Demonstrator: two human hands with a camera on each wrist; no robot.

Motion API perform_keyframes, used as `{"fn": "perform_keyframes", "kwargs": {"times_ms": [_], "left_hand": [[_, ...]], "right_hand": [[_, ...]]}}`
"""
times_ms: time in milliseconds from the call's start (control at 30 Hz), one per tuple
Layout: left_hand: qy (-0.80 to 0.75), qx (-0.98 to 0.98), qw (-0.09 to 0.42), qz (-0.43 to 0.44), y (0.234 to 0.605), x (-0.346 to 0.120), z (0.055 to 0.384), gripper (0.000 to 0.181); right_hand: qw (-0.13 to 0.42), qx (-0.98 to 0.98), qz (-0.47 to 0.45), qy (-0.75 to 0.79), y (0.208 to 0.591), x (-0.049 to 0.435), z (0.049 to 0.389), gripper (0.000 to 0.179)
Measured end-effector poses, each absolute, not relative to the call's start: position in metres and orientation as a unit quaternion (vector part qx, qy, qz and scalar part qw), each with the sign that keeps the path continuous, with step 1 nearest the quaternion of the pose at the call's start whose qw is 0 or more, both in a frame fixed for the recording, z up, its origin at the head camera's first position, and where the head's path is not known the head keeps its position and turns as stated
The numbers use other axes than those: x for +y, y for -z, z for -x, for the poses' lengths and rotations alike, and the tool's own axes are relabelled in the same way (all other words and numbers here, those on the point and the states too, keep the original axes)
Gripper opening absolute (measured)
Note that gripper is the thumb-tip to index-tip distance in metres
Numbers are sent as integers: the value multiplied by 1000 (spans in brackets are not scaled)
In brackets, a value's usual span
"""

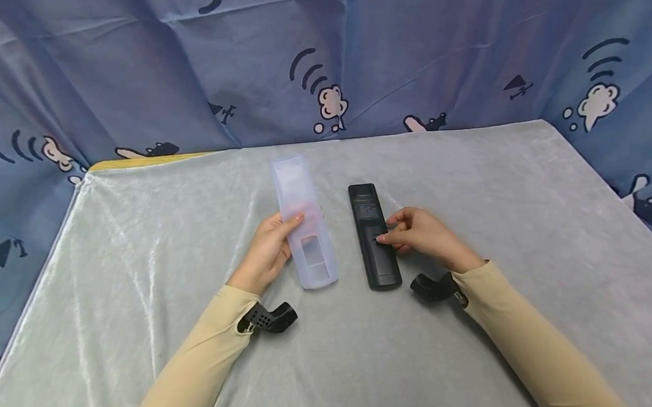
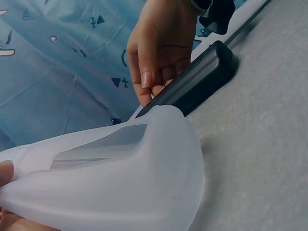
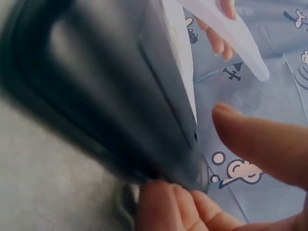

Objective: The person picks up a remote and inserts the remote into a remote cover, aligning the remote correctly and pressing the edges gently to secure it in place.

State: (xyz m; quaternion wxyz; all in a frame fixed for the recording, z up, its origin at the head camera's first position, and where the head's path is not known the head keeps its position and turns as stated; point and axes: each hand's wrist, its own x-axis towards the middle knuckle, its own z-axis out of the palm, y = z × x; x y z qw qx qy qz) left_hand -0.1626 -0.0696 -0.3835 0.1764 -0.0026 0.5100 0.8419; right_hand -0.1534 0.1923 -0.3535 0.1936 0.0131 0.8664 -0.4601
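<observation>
A translucent white sleeve-like remote cover [image 1: 291, 180] with a rectangular opening near its lower end is held in my left hand [image 1: 267, 247], the thumb lying across its front. In the left wrist view, its rounded end [image 2: 168, 168] fills the foreground. To the right is a black remote control [image 1: 382, 266], its back with a printed label facing up. My right hand [image 1: 424, 235] holds the remote's right edge; the fingers curl against its side and the thumb extends over it. In the right wrist view, the fingertips [image 3: 161, 202] meet the dark casing.
A pale grey velvety cloth [image 1: 340, 364] covers the table. Behind and at both sides hangs a blue patterned curtain [image 1: 417, 47]. A yellow strip [image 1: 142, 161] shows along the far left edge. Black wrist cameras [image 1: 274, 318] sit at both cuffs.
</observation>
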Motion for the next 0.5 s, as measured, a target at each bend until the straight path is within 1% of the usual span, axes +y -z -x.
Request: {"fn": "perform_keyframes", "kwargs": {"times_ms": [167, 367, 500], "left_hand": [[-843, 507, 180, 6, 383, -69, 162, 38], [-841, 509, 183, 6, 382, -70, 162, 39], [-843, 506, 182, 9, 382, -69, 163, 38]], "right_hand": [[203, 875, -18, 440, 357, 188, 154, 59], [192, 898, -10, 396, 358, 184, 155, 65], [186, 905, -17, 383, 358, 182, 156, 65]]}}
